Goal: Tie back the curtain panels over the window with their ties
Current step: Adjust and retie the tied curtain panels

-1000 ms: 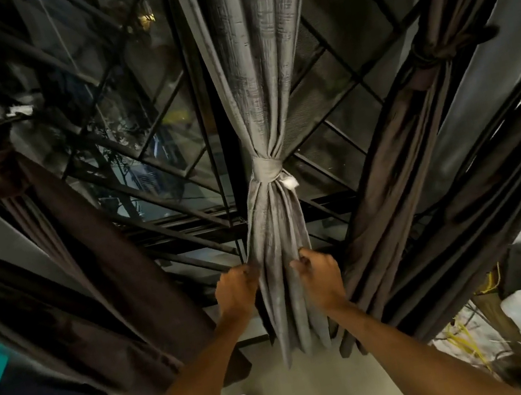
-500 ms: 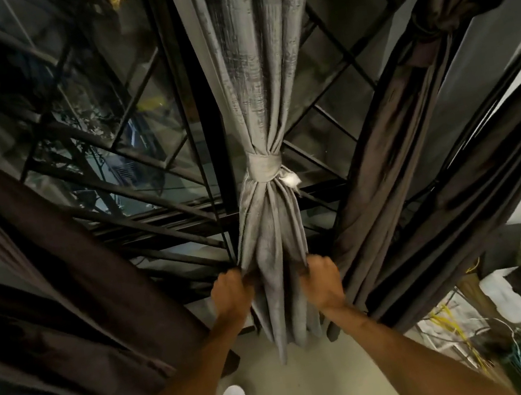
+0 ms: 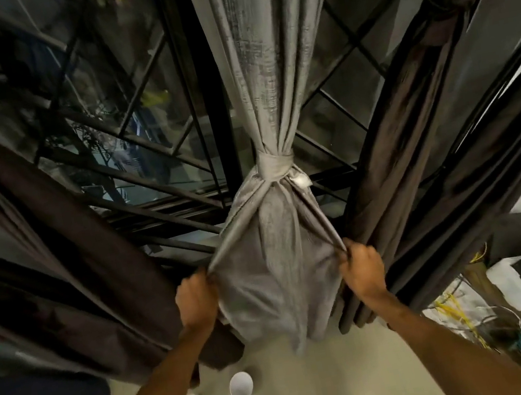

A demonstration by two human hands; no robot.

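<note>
While the grey curtain is bound mid-frame by its tie, its lower edges are gripped by the left hand and right hand; both are clenched on fabric.

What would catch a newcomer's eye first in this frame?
The grey curtain panel hangs at centre, cinched by a knotted grey tie. The left hand and right hand grip its lower edges, with the cloth stretched wide between them. Dark brown curtains, also tied, flank it on both sides, and a white cup stands on the floor below.
</note>
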